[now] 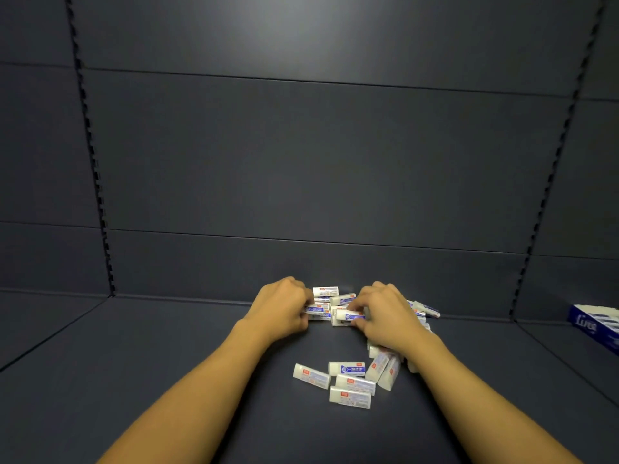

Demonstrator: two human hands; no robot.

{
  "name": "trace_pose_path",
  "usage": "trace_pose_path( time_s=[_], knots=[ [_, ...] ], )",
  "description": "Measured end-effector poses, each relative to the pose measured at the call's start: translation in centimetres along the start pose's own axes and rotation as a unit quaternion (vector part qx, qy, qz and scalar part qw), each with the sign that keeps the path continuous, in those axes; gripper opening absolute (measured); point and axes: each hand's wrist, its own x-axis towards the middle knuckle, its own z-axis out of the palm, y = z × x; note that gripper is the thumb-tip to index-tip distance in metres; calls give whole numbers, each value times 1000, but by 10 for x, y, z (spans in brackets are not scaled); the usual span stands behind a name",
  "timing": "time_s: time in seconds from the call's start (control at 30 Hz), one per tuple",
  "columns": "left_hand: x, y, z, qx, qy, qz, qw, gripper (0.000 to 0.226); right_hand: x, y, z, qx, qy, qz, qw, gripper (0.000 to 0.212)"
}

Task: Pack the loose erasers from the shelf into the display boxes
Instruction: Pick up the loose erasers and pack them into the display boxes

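Note:
Several loose white erasers with blue and red sleeves lie scattered on the dark shelf (134,363). One cluster (326,296) sits near the back wall, another group (350,383) lies nearer to me. My left hand (283,308) curls its fingers round an eraser (316,309) at the left of the far cluster. My right hand (385,316) pinches another eraser (350,315) at the cluster's right. More erasers (427,309) show behind my right hand. A blue and white display box (593,326) stands at the far right edge, partly cut off.
The dark back wall (318,162) rises just behind the far cluster. Slotted uprights run up the wall at the left (97,182) and right (549,182). My forearms reach in from the bottom of the view.

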Motion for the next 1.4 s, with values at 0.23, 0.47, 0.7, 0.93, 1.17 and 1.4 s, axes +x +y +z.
trace_pose_path(
  time_s=[0.23, 0.47, 0.7, 0.93, 1.17, 1.4],
  knots=[
    [7, -10, -13, 6, -17, 57, 998, 29, -9, -13, -17, -62, -7, 24, 998, 27],
    [17, 12, -23, 33, -8, 127, 991, 23, -31, -18, -38, -127, -24, 88, 988, 30],
    [22, 48, -26, -20, 3, 134, 991, 27, -62, -16, -71, -164, -17, 160, 973, 28],
    [24, 86, -33, -43, 9, 139, 989, 27, -110, 6, -105, -159, -7, 248, 956, 22],
    [25, 143, -48, -50, 2, 119, 992, 29, -174, 33, -138, -150, -25, 313, 938, 19],
    [12, 213, -56, -47, -31, 105, 993, 29, -237, 57, -165, -162, -34, 319, 933, 18]
  ],
)
